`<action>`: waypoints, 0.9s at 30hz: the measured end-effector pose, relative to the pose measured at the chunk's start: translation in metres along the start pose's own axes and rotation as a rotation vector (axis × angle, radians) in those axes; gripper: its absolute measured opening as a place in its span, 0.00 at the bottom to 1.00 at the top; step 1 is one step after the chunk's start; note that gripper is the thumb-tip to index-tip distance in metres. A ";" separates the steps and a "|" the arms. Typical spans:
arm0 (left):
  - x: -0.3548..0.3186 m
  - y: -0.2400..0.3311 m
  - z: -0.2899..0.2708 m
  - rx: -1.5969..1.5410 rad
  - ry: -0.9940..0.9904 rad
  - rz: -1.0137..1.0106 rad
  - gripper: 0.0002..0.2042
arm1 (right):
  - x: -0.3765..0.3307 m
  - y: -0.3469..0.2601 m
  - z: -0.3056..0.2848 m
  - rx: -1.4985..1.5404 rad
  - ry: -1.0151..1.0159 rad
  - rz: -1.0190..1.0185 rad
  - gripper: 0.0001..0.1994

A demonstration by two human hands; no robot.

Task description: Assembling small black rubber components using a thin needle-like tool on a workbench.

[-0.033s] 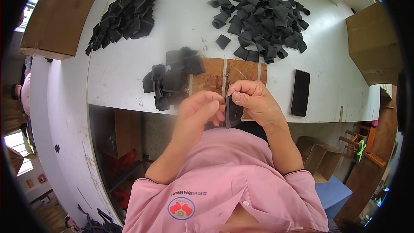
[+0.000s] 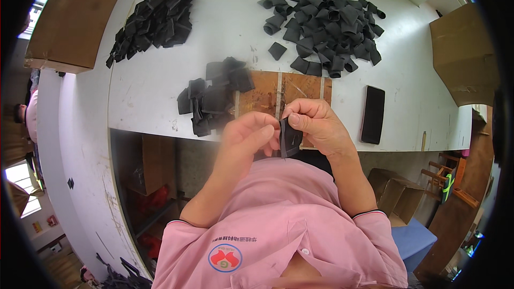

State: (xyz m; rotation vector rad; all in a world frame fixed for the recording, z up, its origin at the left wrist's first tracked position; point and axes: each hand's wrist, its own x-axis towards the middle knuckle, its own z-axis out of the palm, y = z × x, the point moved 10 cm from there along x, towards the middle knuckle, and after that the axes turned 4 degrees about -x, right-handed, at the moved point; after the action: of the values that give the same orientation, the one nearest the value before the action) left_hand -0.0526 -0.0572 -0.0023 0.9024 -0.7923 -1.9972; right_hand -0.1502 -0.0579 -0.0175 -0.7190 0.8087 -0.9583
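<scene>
In front of my waist, at the near edge of the table, a small black fabric piece (image 2: 290, 140) hangs between my two hands. It looks folded, with a greyer edge along its left side. My right hand (image 2: 320, 127) pinches its top between thumb and forefinger. My left hand (image 2: 247, 136) has curled fingers closed at the piece's left edge; their tips are partly hidden. Just beyond my hands lies a worn brown board (image 2: 262, 92) with pale strips across it. A loose heap of flat black pieces (image 2: 217, 99) covers the board's left end, partly blurred.
On the white table (image 2: 230, 27) lie a pile of black pieces (image 2: 158, 18) far left and a larger pile of rolled black tubes (image 2: 329, 27) far right. A dark phone (image 2: 372, 115) is at the right. Cardboard boxes stand left (image 2: 75, 18) and right (image 2: 463, 53).
</scene>
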 end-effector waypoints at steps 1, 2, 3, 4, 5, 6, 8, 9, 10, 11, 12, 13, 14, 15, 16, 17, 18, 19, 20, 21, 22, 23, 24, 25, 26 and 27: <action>0.000 -0.001 0.003 0.009 -0.047 -0.012 0.09 | 0.000 -0.001 -0.001 -0.027 0.000 0.000 0.06; 0.000 -0.001 0.002 0.007 -0.043 -0.012 0.09 | 0.000 -0.001 0.000 -0.026 -0.002 0.003 0.06; 0.000 -0.002 0.002 0.034 -0.044 -0.019 0.08 | 0.000 -0.001 0.002 -0.019 -0.018 0.005 0.06; 0.000 -0.003 0.002 0.061 -0.046 -0.027 0.08 | 0.000 -0.001 0.003 -0.013 -0.033 0.006 0.06; 0.001 -0.003 0.000 0.060 -0.045 -0.029 0.08 | 0.000 0.000 0.003 -0.012 -0.032 0.008 0.06; 0.001 -0.004 -0.001 0.080 -0.054 -0.040 0.07 | 0.000 0.001 0.002 -0.033 -0.035 0.006 0.06; 0.001 -0.006 -0.002 0.099 -0.062 -0.052 0.07 | 0.001 0.002 0.002 -0.054 -0.036 0.004 0.06; 0.000 -0.007 -0.003 0.115 -0.049 -0.055 0.06 | 0.001 0.000 0.003 -0.077 -0.035 -0.009 0.06; 0.000 -0.007 -0.005 0.130 -0.035 -0.056 0.05 | 0.001 -0.002 0.005 -0.100 -0.036 -0.022 0.06; -0.001 -0.007 -0.004 0.130 -0.034 -0.056 0.05 | 0.000 -0.004 0.007 -0.100 -0.037 -0.021 0.06; -0.002 -0.004 -0.005 0.179 0.001 -0.022 0.05 | -0.001 -0.005 0.009 -0.109 -0.036 0.014 0.06; -0.003 -0.001 -0.006 0.228 0.032 0.011 0.05 | -0.002 -0.004 0.010 -0.117 -0.031 0.047 0.06; -0.005 0.000 -0.004 0.228 0.029 0.009 0.05 | -0.002 -0.003 0.009 -0.118 -0.028 0.046 0.06; -0.006 0.005 -0.003 0.252 0.042 0.039 0.04 | 0.000 -0.004 0.006 -0.232 -0.010 0.010 0.06; -0.008 0.008 -0.003 0.276 0.057 0.069 0.05 | 0.000 -0.006 0.005 -0.346 0.005 -0.026 0.05; -0.009 0.008 -0.003 0.276 0.057 0.068 0.05 | 0.000 -0.007 0.006 -0.346 0.006 -0.026 0.05; -0.010 0.010 -0.005 0.327 0.072 0.077 0.06 | -0.001 -0.007 0.008 -0.321 -0.003 -0.015 0.05; -0.011 0.011 -0.007 0.378 0.086 0.086 0.07 | -0.001 -0.007 0.009 -0.296 -0.012 -0.004 0.05; -0.011 0.010 -0.007 0.378 0.086 0.086 0.07 | -0.001 -0.006 0.009 -0.296 -0.012 -0.004 0.05; -0.012 0.008 -0.007 0.337 0.089 0.075 0.07 | -0.001 -0.005 0.008 -0.279 -0.012 -0.006 0.05; -0.013 0.007 -0.008 0.296 0.093 0.063 0.07 | -0.001 -0.004 0.008 -0.262 -0.013 -0.008 0.05; -0.014 0.006 -0.008 0.296 0.093 0.064 0.07 | -0.001 -0.004 0.009 -0.262 -0.013 -0.008 0.05; -0.017 0.006 -0.008 0.293 0.097 0.067 0.07 | -0.002 -0.005 0.009 -0.276 -0.010 -0.011 0.05; -0.017 0.005 -0.008 0.290 0.102 0.068 0.07 | -0.001 -0.006 0.008 -0.287 -0.007 -0.012 0.05; -0.016 0.004 -0.008 0.290 0.104 0.066 0.07 | 0.000 -0.005 0.008 -0.286 -0.007 -0.010 0.05; -0.014 0.003 -0.010 0.325 0.126 0.059 0.07 | 0.001 -0.005 0.006 -0.345 0.002 -0.035 0.05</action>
State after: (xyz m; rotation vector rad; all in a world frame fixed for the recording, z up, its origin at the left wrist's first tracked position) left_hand -0.0372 -0.0487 -0.0008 1.1630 -1.0774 -1.7690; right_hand -0.1469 -0.0597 -0.0106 -1.0325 0.9780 -0.8594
